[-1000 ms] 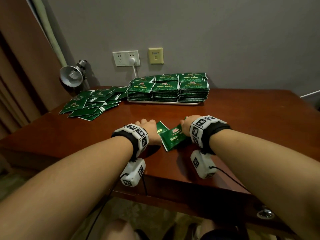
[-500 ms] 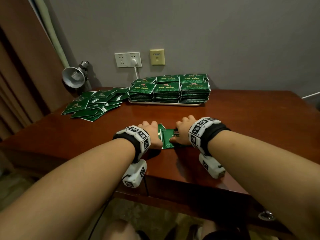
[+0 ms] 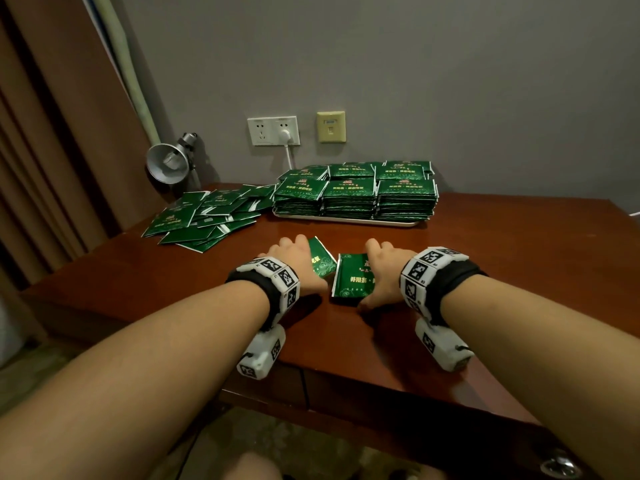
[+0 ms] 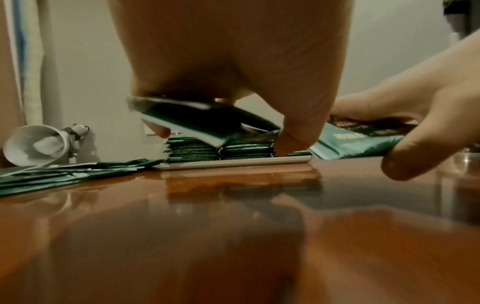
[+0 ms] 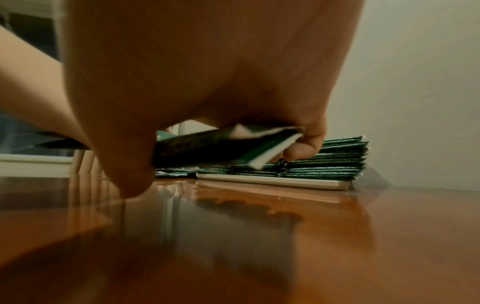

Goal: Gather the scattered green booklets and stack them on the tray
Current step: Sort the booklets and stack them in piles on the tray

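My left hand (image 3: 294, 261) grips a small bundle of green booklets (image 3: 320, 259) just above the table; the left wrist view shows the bundle (image 4: 197, 121) pinched between thumb and fingers. My right hand (image 3: 384, 275) holds a second green bundle (image 3: 353, 280), seen tilted in the right wrist view (image 5: 228, 146) with thumb below and fingers on top. The two bundles sit side by side, a narrow gap between them. A white tray (image 3: 346, 220) at the back carries several tall stacks of green booklets (image 3: 349, 192).
A loose heap of green booklets (image 3: 204, 216) lies left of the tray. A metal clamp lamp (image 3: 168, 162) stands at the back left corner, with wall sockets (image 3: 273, 130) and a plugged cable behind. Brown curtains hang at left. The table's front edge (image 3: 381, 386) is near my wrists.
The booklets held together between both hands half a second ago are now split into two bundles, one in each hand, and the hands have drawn slightly apart.
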The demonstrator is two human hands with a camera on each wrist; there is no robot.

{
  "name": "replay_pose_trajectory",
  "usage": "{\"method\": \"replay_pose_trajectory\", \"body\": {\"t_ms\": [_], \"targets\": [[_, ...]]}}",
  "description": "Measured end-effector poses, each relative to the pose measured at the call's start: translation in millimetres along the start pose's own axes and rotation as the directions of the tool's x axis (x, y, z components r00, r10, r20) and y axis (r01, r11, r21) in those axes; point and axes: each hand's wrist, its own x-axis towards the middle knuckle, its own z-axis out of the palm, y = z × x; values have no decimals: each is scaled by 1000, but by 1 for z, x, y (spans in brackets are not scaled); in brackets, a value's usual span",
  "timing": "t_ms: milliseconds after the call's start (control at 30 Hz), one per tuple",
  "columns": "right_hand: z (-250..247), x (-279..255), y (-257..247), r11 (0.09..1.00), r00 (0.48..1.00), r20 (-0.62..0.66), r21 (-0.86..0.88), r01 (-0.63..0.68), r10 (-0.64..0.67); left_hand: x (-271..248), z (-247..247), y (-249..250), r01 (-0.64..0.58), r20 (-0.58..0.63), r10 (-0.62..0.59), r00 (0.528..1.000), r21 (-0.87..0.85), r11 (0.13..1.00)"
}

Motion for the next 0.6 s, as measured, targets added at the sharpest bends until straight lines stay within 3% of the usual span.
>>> {"method": "replay_pose_trajectory", "body": {"t_ms": [200, 367, 600], "targets": [[-19, 14, 14, 1000, 990, -138, 21, -23, 26, 29, -29, 6, -120, -55, 119, 991, -4, 993], [-37, 34, 51, 997, 981, -184, -36, -75, 67, 66, -51, 19, -242, -91, 244, 966, 34, 970], [-63, 74, 99, 985, 962, -222, -27, -170, 160, 124, -70, 38, -304, -84, 304, 949, 21, 953]]}}
